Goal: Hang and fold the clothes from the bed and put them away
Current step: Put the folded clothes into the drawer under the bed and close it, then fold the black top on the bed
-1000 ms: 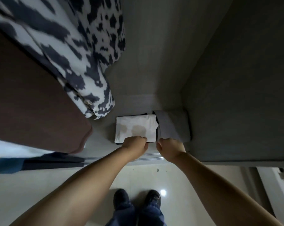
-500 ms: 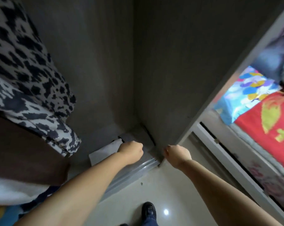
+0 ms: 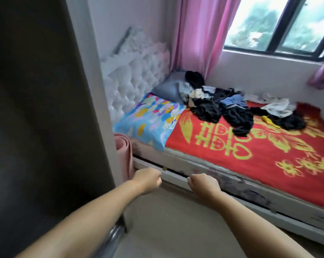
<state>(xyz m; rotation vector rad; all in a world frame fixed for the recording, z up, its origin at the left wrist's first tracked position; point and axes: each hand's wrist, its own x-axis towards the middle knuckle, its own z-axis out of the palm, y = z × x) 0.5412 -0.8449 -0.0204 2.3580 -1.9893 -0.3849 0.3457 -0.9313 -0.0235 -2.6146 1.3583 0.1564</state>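
at one o'clock on the bed (image 3: 231, 151), soft, light clothes (image 3: 230, 108): take one by its shoulders; left hand (image 3: 148, 180) and right hand (image 3: 204, 185) curled, empty.

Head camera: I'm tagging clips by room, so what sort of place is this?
A bedroom, most likely in a home: a bed with a tufted white headboard, a pile of unfolded clothes on its red blanket, and pink curtains beside a window.

Head view, facing down toward bed (image 3: 250, 146), near
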